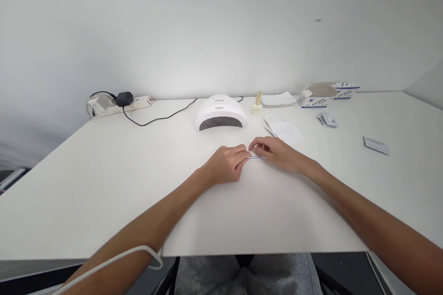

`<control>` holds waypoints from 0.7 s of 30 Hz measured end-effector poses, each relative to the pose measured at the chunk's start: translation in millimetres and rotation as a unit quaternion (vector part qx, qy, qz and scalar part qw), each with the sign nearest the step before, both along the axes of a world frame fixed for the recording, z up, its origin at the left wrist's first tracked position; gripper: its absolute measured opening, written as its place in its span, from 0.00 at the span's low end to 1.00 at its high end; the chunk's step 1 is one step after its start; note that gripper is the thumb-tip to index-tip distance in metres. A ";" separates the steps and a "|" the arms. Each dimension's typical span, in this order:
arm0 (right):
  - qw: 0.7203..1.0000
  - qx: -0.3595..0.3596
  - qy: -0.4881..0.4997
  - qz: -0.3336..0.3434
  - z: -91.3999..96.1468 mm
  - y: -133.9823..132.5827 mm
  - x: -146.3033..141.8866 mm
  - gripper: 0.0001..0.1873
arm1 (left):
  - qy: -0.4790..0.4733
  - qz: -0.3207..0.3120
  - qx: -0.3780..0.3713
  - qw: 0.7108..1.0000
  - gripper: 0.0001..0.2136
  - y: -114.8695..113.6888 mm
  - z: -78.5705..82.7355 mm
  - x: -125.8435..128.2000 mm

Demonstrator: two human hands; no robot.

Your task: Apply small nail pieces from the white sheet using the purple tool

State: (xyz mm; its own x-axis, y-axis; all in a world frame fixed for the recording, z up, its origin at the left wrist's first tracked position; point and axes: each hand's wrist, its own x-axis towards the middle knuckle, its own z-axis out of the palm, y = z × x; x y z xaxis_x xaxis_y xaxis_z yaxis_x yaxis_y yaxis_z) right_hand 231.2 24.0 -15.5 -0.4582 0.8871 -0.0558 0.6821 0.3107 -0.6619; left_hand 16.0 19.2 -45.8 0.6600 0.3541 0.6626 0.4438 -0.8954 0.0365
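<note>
Close together at the middle of the table are my left hand [228,163] and my right hand [275,151]. Between them shows a thin, flat white-and-blue strip [256,157], perhaps a small packet seen edge-on. Its left end runs into the closed fingers of my left hand. The right end disappears under the curled fingers of my right hand, whose thumb and forefinger bend toward the left hand. Just beyond lie white sheets with small specks [284,129]. A white nail lamp [220,113] with a dark opening stands behind my left hand.
A nail polish bottle [257,103] stands beside stacked white paper [278,99]. Further right are an open alcohol pad box [316,97], small sachets [327,120] and a flat stack of cards or packets [376,145]. A black cable [159,120] leads to a power strip [136,104]. A white cable [138,250] crosses my left forearm.
</note>
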 end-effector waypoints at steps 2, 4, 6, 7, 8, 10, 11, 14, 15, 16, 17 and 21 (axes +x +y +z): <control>1.000 0.000 0.002 0.001 0.2 0.1 0.1 0.13 | -0.003 0.000 0.000 1.000 0.14 0.1 -0.1 0.1; 1.000 0.001 0.005 0.000 0.0 0.3 0.3 0.13 | -0.007 -0.001 0.000 1.000 0.14 0.0 0.2 0.2; 1.000 0.002 0.005 -0.001 -0.5 0.4 0.4 0.13 | -0.013 -0.006 0.002 1.000 0.13 -0.2 0.9 0.2; 1.000 0.002 0.005 -0.001 -0.7 0.4 0.5 0.13 | -0.016 -0.007 0.003 1.000 0.13 -0.3 1.2 0.3; 1.000 0.002 0.005 -0.001 -1.0 0.4 0.5 0.13 | -0.018 -0.009 0.004 1.000 0.13 -0.5 1.4 0.2; 1.000 0.000 0.004 -0.002 -1.0 0.2 0.6 0.13 | -0.019 -0.008 0.003 1.000 0.13 -0.8 1.6 0.2; 1.000 -0.001 0.004 -0.002 -0.8 0.1 0.5 0.13 | -0.018 -0.007 0.002 1.000 0.13 -1.0 1.6 0.1; 1.000 -0.002 0.006 -0.001 0.3 -0.3 0.3 0.13 | -0.015 -0.007 -0.001 1.000 0.14 -0.8 1.2 -0.3; 1.000 -0.001 0.006 -0.001 0.7 -0.4 0.2 0.13 | -0.015 -0.007 -0.002 1.000 0.14 -0.7 1.0 -0.4; 1.000 0.000 0.006 -0.002 0.9 -0.4 0.1 0.13 | -0.016 -0.008 -0.002 1.000 0.14 -0.5 0.9 -0.4; 1.000 0.000 0.006 -0.002 0.9 -0.4 0.0 0.13 | -0.018 -0.008 -0.002 1.000 0.13 -0.3 0.8 -0.5; 1.000 0.001 0.004 -0.004 0.0 0.1 -0.1 0.14 | -0.017 -0.007 -0.002 1.000 0.13 -0.1 0.8 -0.1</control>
